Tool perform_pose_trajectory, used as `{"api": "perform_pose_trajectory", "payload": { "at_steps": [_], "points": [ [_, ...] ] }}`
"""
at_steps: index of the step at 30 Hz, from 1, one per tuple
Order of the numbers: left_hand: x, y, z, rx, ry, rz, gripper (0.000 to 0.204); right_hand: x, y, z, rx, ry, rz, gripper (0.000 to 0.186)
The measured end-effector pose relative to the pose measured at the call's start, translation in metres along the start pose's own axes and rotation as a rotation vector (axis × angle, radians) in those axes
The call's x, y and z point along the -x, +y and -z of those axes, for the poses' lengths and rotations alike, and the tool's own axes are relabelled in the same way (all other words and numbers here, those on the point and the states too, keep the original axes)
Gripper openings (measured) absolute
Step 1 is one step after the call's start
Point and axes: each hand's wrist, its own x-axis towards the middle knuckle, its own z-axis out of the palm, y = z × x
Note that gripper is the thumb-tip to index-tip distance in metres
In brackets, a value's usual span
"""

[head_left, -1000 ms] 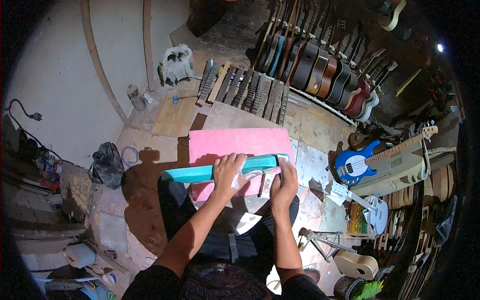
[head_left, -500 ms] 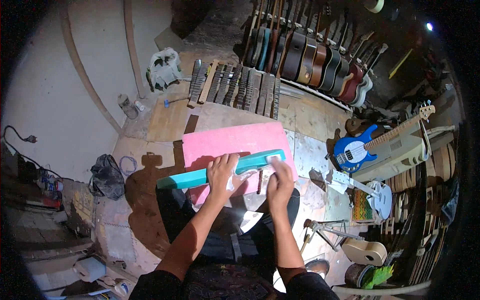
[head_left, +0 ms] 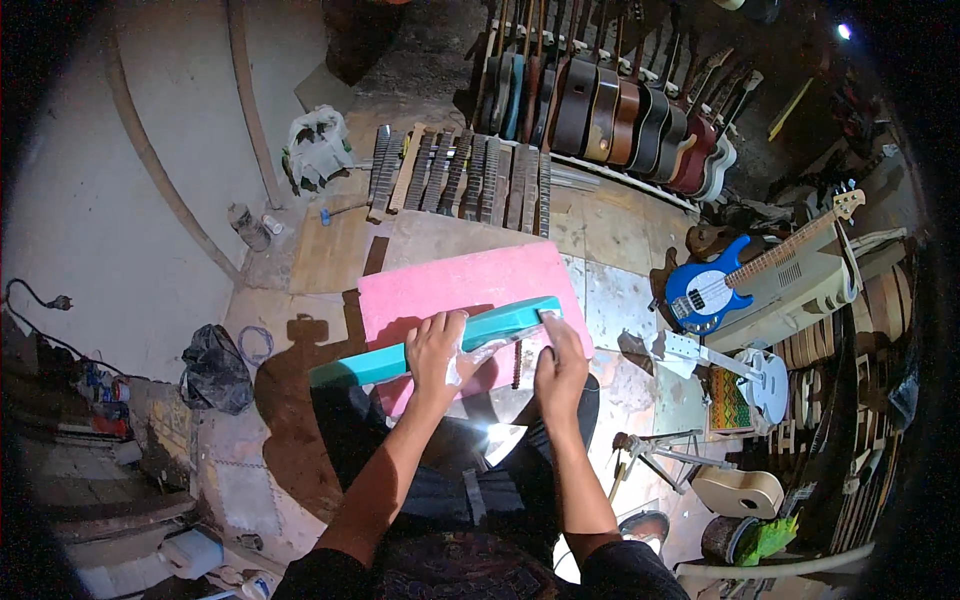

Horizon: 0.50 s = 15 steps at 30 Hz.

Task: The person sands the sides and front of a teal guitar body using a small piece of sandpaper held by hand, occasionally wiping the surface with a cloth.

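left hand [head_left: 436,350]: fingers spread, palm flat on a long teal painted guitar neck [head_left: 440,340] and on a clear crinkled plastic sheet [head_left: 490,350] beside it; pressing, not gripping.
right hand [head_left: 560,365]: fingers together and stretched forward, tips at the neck's right end, near the edge of the plastic; cannot tell whether it pinches the sheet or only presses.
change: against the two earlier views, both hands sit in nearly the same spots on the neck; the neck lies at the same slant on the pink board; the view itself has swung a little. The right fingertips seem closer to the neck's end than before.
meaning: likely a slow smoothing or wrapping stroke, with hands holding position, not a lift.
neck position: lies crosswise over the near edge of a pink rectangular foam board [head_left: 470,285], its left end sticking out past the board's left corner, above the person's lap.
board: rests on the floor [head_left: 620,300], in front of the knees.
far side: row of dark wooden fretboards [head_left: 465,180] laid side by side on the floor beyond the board's far edge; behind them a rack of guitar bodies [head_left: 600,110].
right side: blue electric bass guitar [head_left: 720,280] leaning on a grey case, well apart from the hands.
left side: black plastic bag [head_left: 213,370] on the floor, near the shadow.
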Motion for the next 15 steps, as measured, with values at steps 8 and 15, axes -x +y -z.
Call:
{"api": "perform_pose_trajectory", "payload": {
  "at_steps": [8,15],
  "points": [
    [0.000,0.002,-0.001,0.017,0.032,-0.008,0.068,-0.011,0.016,0.003,0.023,0.009,-0.030,0.053],
    [0.002,0.008,-0.005,0.021,0.034,-0.019,0.067,-0.017,0.048,0.010,-0.074,0.003,-0.138,0.054]
  ]
}}
